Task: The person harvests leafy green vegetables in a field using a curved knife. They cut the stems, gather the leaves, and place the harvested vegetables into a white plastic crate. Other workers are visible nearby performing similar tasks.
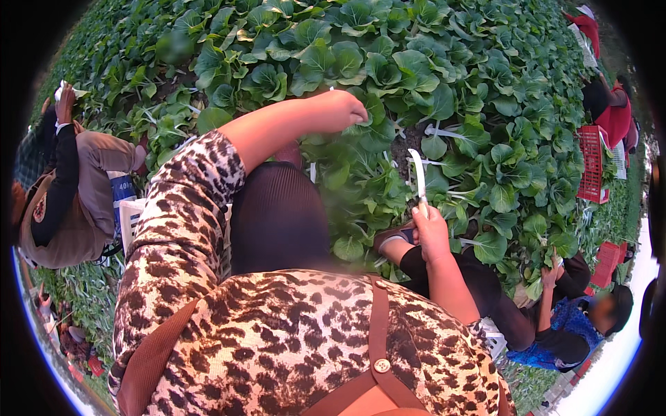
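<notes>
My right hand [433, 236] grips a small knife [418, 174] by its pale handle, the curved blade pointing up and away from me. My left hand [341, 111] reaches across the front with fingers curled down at the leaves of pak choi-like leafy greens [382, 130]. Whether those fingers hold a leaf is hidden. Loose plants with white stalks [445, 133] lie on the soil right of that hand. Below it, between my legs, more leafy greens [359, 182] are partly blurred.
Dense greens [312, 36] fill the ground ahead. A seated co-worker [73, 192] is at left, another [562, 327] at lower right holding a plant. A red crate [592, 166] stands at far right near other people. My shoe [393, 234] is beside the knife hand.
</notes>
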### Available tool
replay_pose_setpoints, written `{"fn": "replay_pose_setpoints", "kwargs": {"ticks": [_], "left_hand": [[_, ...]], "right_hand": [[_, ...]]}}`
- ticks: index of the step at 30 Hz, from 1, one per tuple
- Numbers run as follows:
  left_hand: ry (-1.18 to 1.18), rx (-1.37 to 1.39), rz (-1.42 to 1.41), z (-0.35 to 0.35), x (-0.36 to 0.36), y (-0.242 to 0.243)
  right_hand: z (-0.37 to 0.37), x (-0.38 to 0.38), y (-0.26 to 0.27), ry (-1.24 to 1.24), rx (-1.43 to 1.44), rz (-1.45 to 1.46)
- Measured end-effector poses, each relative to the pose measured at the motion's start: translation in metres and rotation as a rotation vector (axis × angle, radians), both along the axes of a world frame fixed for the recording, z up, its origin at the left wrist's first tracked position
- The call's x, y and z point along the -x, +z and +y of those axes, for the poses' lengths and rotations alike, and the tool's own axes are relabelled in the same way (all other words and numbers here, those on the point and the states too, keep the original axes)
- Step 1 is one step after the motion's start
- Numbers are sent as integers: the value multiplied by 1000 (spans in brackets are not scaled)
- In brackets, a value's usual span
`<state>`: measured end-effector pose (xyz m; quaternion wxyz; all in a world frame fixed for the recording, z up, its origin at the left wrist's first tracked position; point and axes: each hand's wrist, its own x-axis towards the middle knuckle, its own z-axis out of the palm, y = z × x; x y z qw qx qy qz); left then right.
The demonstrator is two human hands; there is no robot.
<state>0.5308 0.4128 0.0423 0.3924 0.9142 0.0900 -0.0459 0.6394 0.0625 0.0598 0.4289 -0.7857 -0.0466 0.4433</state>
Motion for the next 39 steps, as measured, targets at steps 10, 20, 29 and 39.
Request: {"fn": "replay_pose_setpoints", "kwargs": {"ticks": [10,20,29,39], "left_hand": [[-141,-601,294,-8,-66,-125],[191,-463,496,29,43,-197],[195,-341,470,32,37,-197],[171,-200,626,29,18,-162]], "right_hand": [[58,-36,-64,242,309,-396],[187,-43,-162,922,456,-648],[242,-40,-198,1142,531,-756],[121,-9,-186,1134,529,-447]]}}
